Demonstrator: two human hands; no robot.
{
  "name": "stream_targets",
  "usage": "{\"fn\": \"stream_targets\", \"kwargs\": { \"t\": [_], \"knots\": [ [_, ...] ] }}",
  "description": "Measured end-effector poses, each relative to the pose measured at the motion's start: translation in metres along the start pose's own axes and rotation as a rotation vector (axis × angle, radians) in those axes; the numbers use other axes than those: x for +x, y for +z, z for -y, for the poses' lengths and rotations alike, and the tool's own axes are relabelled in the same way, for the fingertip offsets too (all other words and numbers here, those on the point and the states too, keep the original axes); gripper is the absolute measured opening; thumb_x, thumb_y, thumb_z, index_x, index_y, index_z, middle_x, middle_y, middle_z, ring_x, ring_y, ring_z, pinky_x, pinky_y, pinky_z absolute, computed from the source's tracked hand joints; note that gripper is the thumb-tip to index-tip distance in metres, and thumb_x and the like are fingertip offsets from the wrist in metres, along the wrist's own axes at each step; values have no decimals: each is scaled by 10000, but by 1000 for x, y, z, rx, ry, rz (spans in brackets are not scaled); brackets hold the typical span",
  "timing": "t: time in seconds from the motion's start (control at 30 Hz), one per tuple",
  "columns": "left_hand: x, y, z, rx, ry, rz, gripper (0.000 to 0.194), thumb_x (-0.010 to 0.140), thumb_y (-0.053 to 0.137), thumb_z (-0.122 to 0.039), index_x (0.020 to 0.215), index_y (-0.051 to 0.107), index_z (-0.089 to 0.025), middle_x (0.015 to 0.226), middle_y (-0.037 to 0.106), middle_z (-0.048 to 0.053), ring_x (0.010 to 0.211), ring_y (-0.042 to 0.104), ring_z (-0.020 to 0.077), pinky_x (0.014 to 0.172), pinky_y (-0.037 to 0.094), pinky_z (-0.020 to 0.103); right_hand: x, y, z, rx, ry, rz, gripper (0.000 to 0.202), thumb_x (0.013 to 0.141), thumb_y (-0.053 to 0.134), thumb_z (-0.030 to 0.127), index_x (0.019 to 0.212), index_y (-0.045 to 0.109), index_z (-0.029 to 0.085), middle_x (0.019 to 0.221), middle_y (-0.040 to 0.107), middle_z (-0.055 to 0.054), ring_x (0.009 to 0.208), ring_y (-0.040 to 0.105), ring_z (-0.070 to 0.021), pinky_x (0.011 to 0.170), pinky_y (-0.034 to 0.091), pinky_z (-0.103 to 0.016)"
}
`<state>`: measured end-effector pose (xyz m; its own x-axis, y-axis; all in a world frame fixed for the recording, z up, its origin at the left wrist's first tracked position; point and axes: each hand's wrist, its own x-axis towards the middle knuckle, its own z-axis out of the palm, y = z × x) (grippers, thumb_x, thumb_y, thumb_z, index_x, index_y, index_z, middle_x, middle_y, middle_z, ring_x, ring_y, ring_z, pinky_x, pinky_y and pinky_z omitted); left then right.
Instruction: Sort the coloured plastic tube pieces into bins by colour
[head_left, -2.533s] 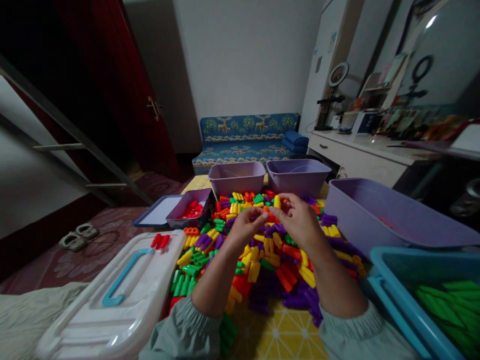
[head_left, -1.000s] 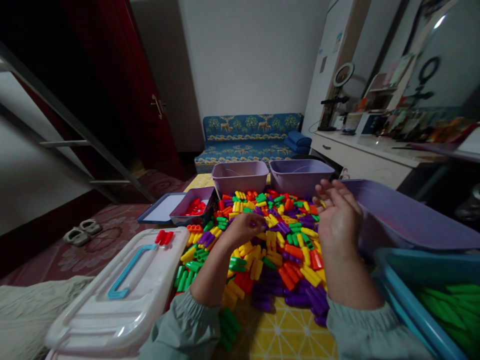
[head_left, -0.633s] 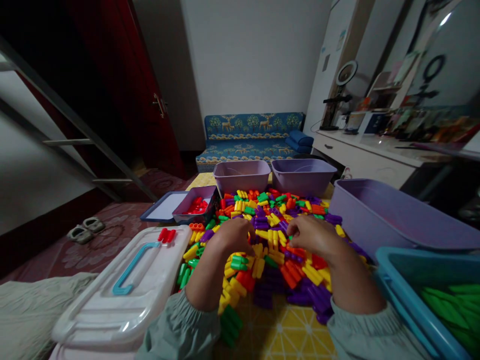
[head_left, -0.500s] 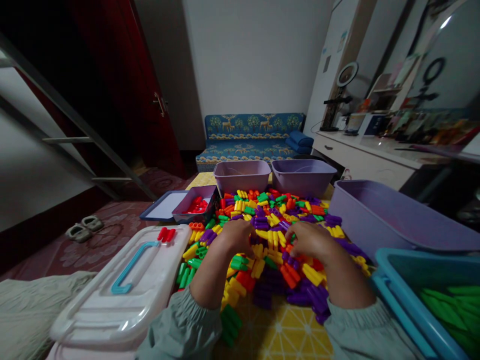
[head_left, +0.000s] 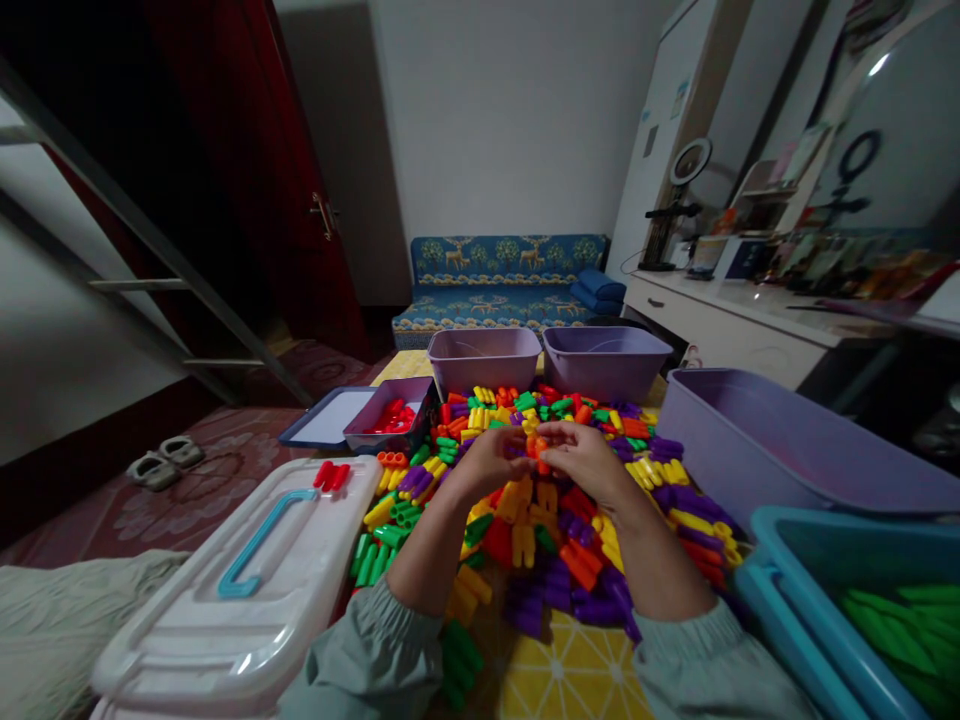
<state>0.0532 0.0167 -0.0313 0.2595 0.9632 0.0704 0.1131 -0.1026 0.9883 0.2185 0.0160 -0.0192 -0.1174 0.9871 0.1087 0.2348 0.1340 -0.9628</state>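
Over the middle of a heap of plastic building blocks (head_left: 517, 545), my left hand (head_left: 491, 460) and my right hand (head_left: 585, 458) meet fingertip to fingertip. Between them is an orange building block (head_left: 537, 450), pinched from both sides and partly hidden by my fingers. Whether it is one block or two joined cannot be made out. The heap mixes yellow, purple, green, red and orange tube-shaped blocks, several of them stuck side by side.
Lavender bins (head_left: 484, 360) stand behind the heap, with another lavender bin (head_left: 787, 440) to the right. A teal bin (head_left: 780, 590) holds green blocks. At left are a box (head_left: 367, 440) of red pieces and a clear lidded box (head_left: 292, 560) with red blocks on top.
Both hands have come together from apart, rising a little off the heap. An orange block now shows between their fingertips.
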Motion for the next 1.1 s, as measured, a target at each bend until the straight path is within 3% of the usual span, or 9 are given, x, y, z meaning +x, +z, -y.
{"fn": "stream_targets", "kwargs": {
  "t": [0.1,0.23,0.33,0.47,0.63,0.8,0.93,1.1],
  "knots": [
    [2,3,-6,-278,-89,-14,704,547,848,-276,1179,580,-116,765,684,55,606,636,140,595,509,259,-1,2,6,239,26,-46,415,589,644,236,992,661,140,848,706,-54,646,636,-135,482,467,-194],
    [1,3,-13,-370,-88,-90,762,499,879,-323,1159,572,-99,654,670,16,526,615,121,554,495,239,-1,2,10,313,28,-72,439,591,667,278,1013,653,157,895,701,-55,656,640,-133,465,460,-183],
    [1,5,-14,-374,-56,-188,720,506,875,-346,1109,567,-102,585,652,-4,485,604,120,524,482,230,0,5,8,270,6,-109,440,605,688,336,1006,640,160,918,691,-66,703,654,-155,456,462,-186],
    [3,11,-11,-405,-50,-318,574,474,879,-389,860,538,-137,538,634,-12,446,599,128,480,472,224,0,8,4,203,-8,-82,419,619,707,418,946,645,163,876,692,-64,705,655,-179,442,475,-212],
    [8,15,-5,-450,-9,-302,528,443,878,-440,679,516,-137,512,601,-26,447,580,102,478,464,203,-3,8,3,136,-28,-92,352,677,677,416,911,657,154,843,706,-66,711,660,-191,465,484,-231],
    [9,17,0,-479,16,-208,511,496,868,-432,815,625,-116,702,676,26,655,666,144,615,527,235,3,6,-4,82,-80,-125,341,714,633,397,964,638,166,890,716,-78,762,692,-217,502,514,-250],
    [9,16,3,-412,20,-125,567,546,844,-455,979,665,-137,965,702,86,804,675,176,622,521,224,10,5,-13,107,-120,-209,445,696,645,400,1067,603,159,935,715,-92,730,691,-198,578,551,-278],
    [8,10,3,-321,39,-63,637,610,805,-473,1145,635,-172,1241,621,134,970,649,235,646,510,231,10,-1,-10,230,-117,-342,565,635,706,388,1134,560,170,639,649,14,529,635,-164,460,519,-253]
  ]
}}
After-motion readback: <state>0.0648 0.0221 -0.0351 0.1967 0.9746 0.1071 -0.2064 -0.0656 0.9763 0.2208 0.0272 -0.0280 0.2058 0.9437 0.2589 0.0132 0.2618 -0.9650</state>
